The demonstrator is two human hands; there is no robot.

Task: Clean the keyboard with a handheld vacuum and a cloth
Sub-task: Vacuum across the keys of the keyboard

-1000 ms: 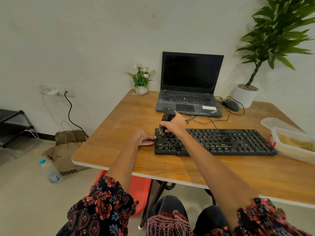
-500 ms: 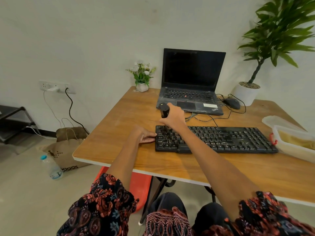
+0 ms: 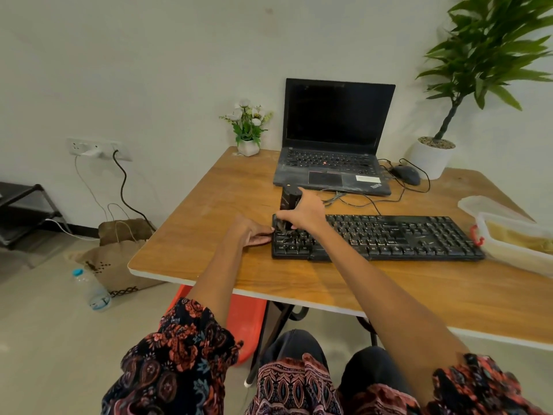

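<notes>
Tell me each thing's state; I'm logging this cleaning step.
laptop: open, screen dark
handheld vacuum: upright, nozzle on keys
right hand: grips the vacuum
left hand: rests against the keyboard's left edge
keyboard: flat on the table
plastic container: lid off

Soft even daylight, curved edges, perhaps slight blur

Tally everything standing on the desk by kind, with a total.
Computers and input gear: 3, the laptop, keyboard, mouse
Plants: 2, the flower pot, potted plant
Cleaning tools: 1, the handheld vacuum
Plastic containers: 1, the container
Total: 7
</notes>
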